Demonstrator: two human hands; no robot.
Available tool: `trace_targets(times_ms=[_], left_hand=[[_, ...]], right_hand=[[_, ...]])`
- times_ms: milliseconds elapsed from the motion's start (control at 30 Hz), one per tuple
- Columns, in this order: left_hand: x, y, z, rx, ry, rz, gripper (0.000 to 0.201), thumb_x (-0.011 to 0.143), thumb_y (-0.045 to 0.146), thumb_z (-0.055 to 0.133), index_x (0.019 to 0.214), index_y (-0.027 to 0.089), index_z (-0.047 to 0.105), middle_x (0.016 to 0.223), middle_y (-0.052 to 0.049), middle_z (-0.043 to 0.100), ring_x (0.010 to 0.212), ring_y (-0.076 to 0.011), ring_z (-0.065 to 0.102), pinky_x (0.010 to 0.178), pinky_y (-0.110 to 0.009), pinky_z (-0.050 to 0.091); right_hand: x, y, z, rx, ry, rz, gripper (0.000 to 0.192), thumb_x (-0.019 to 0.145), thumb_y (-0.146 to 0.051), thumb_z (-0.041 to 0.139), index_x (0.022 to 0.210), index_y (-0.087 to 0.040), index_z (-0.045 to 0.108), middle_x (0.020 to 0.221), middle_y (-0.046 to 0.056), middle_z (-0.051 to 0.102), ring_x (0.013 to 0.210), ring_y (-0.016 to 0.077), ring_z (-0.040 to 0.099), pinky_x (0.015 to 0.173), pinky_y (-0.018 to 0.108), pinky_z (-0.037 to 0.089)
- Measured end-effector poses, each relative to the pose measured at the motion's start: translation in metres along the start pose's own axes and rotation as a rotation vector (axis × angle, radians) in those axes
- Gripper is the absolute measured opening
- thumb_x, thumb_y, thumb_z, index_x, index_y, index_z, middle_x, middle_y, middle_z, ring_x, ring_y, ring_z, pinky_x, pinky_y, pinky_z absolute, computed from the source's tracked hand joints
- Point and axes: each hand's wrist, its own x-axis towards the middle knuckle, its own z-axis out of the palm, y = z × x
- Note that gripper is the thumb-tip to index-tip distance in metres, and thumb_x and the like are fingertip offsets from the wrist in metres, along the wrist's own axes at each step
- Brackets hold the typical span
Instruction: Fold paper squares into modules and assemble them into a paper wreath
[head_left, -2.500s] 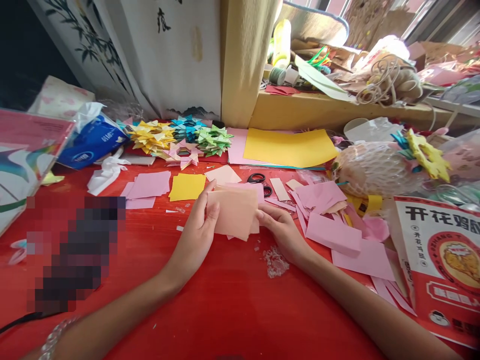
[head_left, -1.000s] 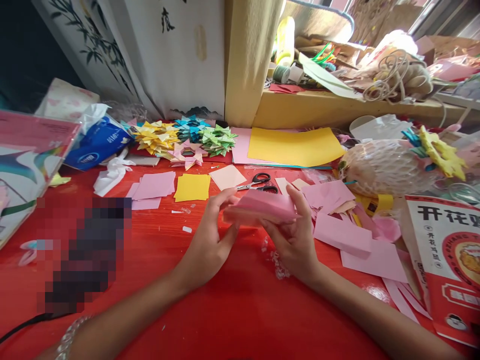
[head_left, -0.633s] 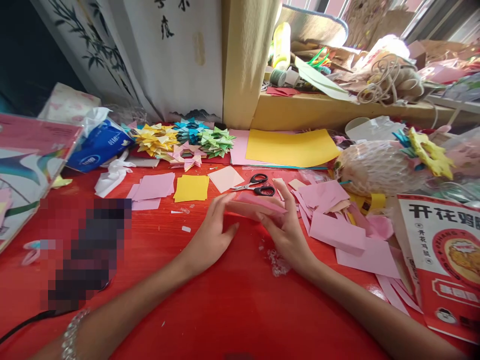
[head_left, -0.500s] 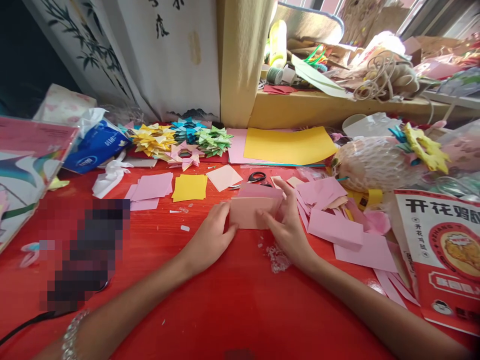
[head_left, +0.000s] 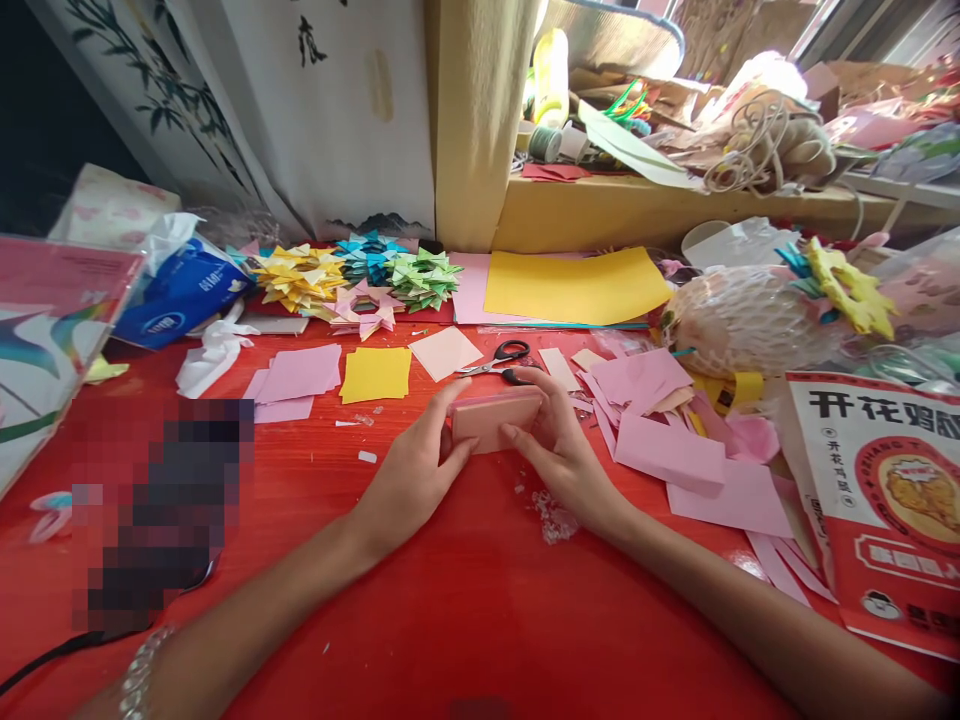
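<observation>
Both hands hold a folded pink paper (head_left: pixel 491 417) upright on the red table (head_left: pixel 420 600). My left hand (head_left: pixel 409 470) grips its left end with thumb and fingers. My right hand (head_left: pixel 559 450) wraps its right end, fingers over the top edge. Black-handled scissors (head_left: pixel 501 358) lie just behind the paper. Loose pink paper squares (head_left: pixel 660 440) are scattered to the right of my right hand.
A yellow square (head_left: pixel 375 374) and pink squares (head_left: pixel 296 375) lie at the left. Folded paper stars in yellow, blue, green and pink (head_left: pixel 360 275) pile at the back. A yellow sheet (head_left: pixel 574 285), a tissue pack (head_left: pixel 180 295) and a red printed box (head_left: pixel 877 490) surround the spot.
The flat pink sheet was lifted, folded in half between both hands and lowered to the table. It is now a narrower folded strip pressed between the two hands.
</observation>
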Motion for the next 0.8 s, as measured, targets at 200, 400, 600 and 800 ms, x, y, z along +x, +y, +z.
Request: trace_targets(times_ms=[200, 400, 600, 800], left_hand=[[-0.0016, -0.001, 0.0011, 0.051, -0.029, 0.0, 0.041, 0.089, 0.029, 0.045, 0.129, 0.025, 0.037, 0.08, 0.0, 0.061, 0.068, -0.0158, 0.059, 0.062, -0.026, 0.047], [-0.001, -0.0021, 0.0009, 0.063, -0.008, 0.075, 0.049, 0.09, 0.026, 0.044, 0.136, 0.031, 0.028, 0.113, -0.003, 0.059, 0.089, -0.0171, 0.061, 0.076, -0.029, 0.049], [-0.0016, -0.001, -0.0005, 0.045, -0.006, 0.069, 0.04, 0.091, 0.026, 0.04, 0.131, 0.03, 0.036, 0.099, -0.001, 0.063, 0.089, -0.0169, 0.061, 0.076, -0.028, 0.048], [-0.0018, 0.0011, -0.0001, 0.013, 0.012, -0.025, 0.049, 0.089, 0.026, 0.045, 0.134, 0.026, 0.028, 0.084, 0.0, 0.065, 0.073, -0.0164, 0.064, 0.061, -0.025, 0.047]], right_hand=[[-0.0009, 0.0016, -0.0013, -0.08, -0.015, -0.03, 0.037, 0.091, -0.019, 0.043, 0.124, -0.034, 0.035, 0.117, 0.003, 0.047, 0.098, 0.0153, 0.049, 0.087, 0.032, 0.043], [-0.0018, 0.0027, -0.0014, -0.155, -0.025, -0.014, 0.023, 0.092, -0.02, 0.043, 0.113, -0.029, 0.042, 0.107, 0.002, 0.049, 0.09, 0.0134, 0.049, 0.078, 0.027, 0.043], [-0.0027, 0.0031, -0.0017, -0.162, 0.004, -0.007, 0.023, 0.092, -0.021, 0.041, 0.114, -0.028, 0.041, 0.105, 0.003, 0.049, 0.087, 0.0134, 0.049, 0.076, 0.027, 0.044], [-0.0027, 0.0033, 0.0014, -0.077, 0.006, 0.005, 0.032, 0.092, -0.021, 0.04, 0.123, -0.029, 0.035, 0.111, 0.005, 0.05, 0.096, 0.014, 0.052, 0.083, 0.03, 0.046]])
